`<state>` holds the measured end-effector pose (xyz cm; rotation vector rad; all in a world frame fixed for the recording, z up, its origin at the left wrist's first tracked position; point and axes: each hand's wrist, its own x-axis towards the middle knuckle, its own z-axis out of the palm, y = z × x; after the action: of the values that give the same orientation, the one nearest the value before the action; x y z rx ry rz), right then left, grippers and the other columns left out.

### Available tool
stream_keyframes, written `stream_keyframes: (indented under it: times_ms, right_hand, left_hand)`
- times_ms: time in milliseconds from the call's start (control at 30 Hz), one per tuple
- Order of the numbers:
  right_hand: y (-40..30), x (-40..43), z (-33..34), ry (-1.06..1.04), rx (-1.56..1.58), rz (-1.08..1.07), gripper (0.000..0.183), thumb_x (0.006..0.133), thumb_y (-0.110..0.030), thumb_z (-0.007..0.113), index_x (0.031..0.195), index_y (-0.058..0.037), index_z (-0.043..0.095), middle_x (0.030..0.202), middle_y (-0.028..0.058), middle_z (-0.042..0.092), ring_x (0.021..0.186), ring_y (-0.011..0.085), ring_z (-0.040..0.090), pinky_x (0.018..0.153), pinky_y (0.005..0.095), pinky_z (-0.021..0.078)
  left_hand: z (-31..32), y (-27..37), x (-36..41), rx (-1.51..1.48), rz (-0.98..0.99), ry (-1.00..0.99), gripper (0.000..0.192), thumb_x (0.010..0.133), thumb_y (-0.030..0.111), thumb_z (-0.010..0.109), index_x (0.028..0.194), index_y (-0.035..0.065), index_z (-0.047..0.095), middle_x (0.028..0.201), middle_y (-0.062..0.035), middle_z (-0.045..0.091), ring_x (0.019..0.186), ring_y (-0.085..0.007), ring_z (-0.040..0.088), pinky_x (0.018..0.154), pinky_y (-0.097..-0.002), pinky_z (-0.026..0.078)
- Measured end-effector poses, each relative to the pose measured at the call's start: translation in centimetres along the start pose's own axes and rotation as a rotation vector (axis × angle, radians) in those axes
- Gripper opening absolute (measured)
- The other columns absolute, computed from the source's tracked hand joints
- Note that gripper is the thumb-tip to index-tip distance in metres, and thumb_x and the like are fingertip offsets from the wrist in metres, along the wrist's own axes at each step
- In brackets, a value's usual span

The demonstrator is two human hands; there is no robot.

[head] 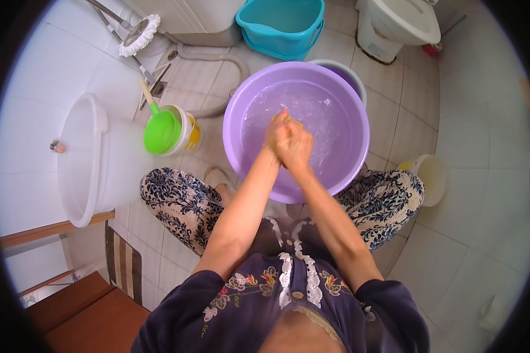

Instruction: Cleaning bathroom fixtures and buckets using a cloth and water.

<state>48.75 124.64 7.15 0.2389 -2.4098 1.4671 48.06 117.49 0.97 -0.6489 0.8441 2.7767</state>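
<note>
A round purple plastic basin with clear, rippling water in it stands on the floor between my knees. Over the water, my left hand and my right hand are pressed together, wet, their fingers wrapped around one another. Bits of a yellow cloth-like item poke out between the fingers. Most of it is hidden in my grip, so its exact kind is unclear.
Left of the basin, a green plastic dipper rests on a white bucket, near a large whitish tub. A turquoise bucket, grey hose, spin mop and toilet lie beyond. A pale bucket stands right.
</note>
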Motion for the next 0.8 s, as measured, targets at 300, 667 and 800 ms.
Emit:
stream_keyframes:
  times_ms: [300,667,800]
  right_hand:
    - [8.3,1.6,-1.6,-0.217,-0.429,0.155,0.021,0.074,-0.025,0.049,0.087,-0.0094,0.054,0.095,0.0141,0.047,0.079,0.0305,0.053,0.065,0.0405,0.0436]
    - [7.8,3.9,-0.6,0.013,0.582,1.19,0.029,0.072,-0.004,0.05,0.099,-0.0074,0.041,0.095,0.0131,0.047,0.081,0.0269,0.052,0.067,0.0389,0.0459]
    - [-0.5,2.8,-3.0,0.039,1.392,1.17,0.025,0.075,0.002,0.044,0.099,-0.0043,0.039,0.092,0.0123,0.05,0.085,0.0233,0.051,0.072,0.0358,0.0456]
  left_hand:
    - [1.6,1.2,-2.4,1.189,0.199,0.374,0.04,0.075,0.029,0.053,0.102,-0.001,0.048,0.097,-0.0126,0.052,0.089,-0.0229,0.051,0.076,-0.035,0.041]
    - [4.0,0.8,-2.2,0.276,-0.266,0.507,0.037,0.084,0.029,0.034,0.119,0.0178,0.034,0.117,-0.0114,0.038,0.104,-0.0317,0.04,0.09,-0.0414,0.031]
    - [3.2,0.0,-1.3,-0.199,-0.068,0.106,0.041,0.085,0.031,0.029,0.113,0.0027,0.036,0.112,-0.0156,0.042,0.101,-0.027,0.044,0.087,-0.0353,0.037]
